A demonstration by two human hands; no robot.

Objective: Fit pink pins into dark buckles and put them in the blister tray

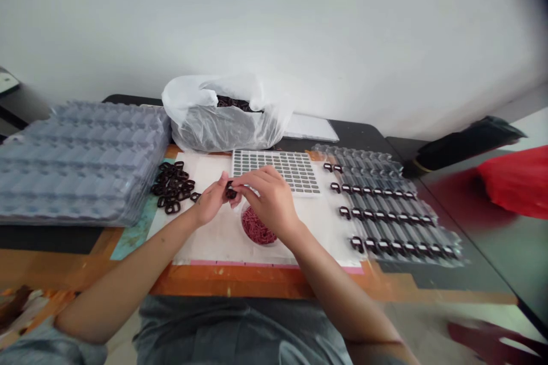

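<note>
My left hand (213,201) and my right hand (269,198) meet over a white sheet (214,236) on the table. Together they pinch a small black ring-shaped part (231,191), fingers closed on it from both sides. A pile of like black parts (173,187) lies just left of my left hand. Below my right hand sits a round clear dish of small red pieces (257,229). A sheet of grey rectangular stickers (282,168) lies behind my hands.
A clear plastic tray (432,222) with rows of black parts stands at the right. A stack of empty clear trays (81,162) fills the left. A white plastic bag (222,117) holding more black parts sits at the back. Something red (514,179) lies far right.
</note>
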